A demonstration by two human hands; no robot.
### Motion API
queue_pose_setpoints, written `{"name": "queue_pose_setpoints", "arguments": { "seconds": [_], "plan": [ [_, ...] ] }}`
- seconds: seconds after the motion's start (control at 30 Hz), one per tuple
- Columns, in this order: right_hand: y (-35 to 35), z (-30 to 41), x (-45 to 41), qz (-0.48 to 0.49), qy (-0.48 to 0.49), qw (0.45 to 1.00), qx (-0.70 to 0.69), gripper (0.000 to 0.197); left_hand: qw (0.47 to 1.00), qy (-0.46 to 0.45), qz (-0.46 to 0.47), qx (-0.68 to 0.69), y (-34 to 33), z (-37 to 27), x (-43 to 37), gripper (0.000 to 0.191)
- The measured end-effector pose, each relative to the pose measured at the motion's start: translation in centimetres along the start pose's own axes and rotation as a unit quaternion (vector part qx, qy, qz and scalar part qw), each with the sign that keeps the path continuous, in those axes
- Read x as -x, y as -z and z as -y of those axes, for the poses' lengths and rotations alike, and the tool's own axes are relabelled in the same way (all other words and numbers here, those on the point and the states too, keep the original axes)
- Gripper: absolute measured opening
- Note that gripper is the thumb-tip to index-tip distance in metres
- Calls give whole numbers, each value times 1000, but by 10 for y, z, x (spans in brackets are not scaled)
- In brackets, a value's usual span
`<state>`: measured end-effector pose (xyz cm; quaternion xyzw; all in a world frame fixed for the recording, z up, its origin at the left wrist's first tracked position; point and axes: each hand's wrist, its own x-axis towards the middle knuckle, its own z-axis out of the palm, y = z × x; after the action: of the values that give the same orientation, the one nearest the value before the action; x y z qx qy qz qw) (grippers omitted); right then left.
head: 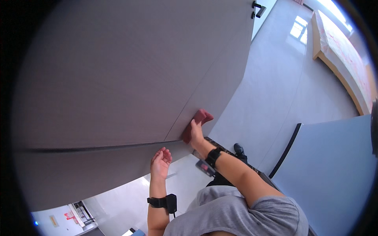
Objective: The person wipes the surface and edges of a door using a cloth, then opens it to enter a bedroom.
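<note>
My right hand [196, 133] presses a folded dark red cloth [200, 116] flat against a grey-brown wall panel [124, 73], close to its lower corner. A thin seam runs up the panel just left of the cloth. With its palm up and fingers loosely curled, my left hand [161, 162] holds nothing, just below the dark edge strip [118, 145] of the panel. Both wrists wear black straps with small devices.
A black door handle [260, 11] is at the top. At the upper right stands a wooden bed [333, 66] with a patterned mattress on a glossy tiled floor [277, 88]. A pale blue panel [330, 153] with a black edge is at the right. A dark stone threshold [217, 143] crosses the floor.
</note>
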<state>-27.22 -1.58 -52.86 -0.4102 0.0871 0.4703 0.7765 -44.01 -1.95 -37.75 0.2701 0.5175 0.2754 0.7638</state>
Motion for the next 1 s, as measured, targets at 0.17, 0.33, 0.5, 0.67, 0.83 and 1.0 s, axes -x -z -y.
{"name": "queue_pose_setpoints", "arguments": {
  "seconds": [0.17,0.33,0.5,0.67,0.83,1.0],
  "plan": [
    [-9,39,-22,-99,-148,983,37,54,1000,17,-2,3,12,4,-3,17],
    [-41,120,-9,-48,16,999,13,58,999,43,27,18,1,9,-11,18],
    [-57,160,-33,-5,357,922,151,62,998,66,16,4,-13,21,-15,19],
    [-55,71,29,19,353,901,251,65,995,92,16,19,2,32,-23,18],
    [-9,45,15,37,-57,997,40,61,998,68,4,-2,-11,28,-15,18],
    [19,120,-114,2,149,980,128,58,998,62,2,1,-37,28,-15,18]
  ]
}}
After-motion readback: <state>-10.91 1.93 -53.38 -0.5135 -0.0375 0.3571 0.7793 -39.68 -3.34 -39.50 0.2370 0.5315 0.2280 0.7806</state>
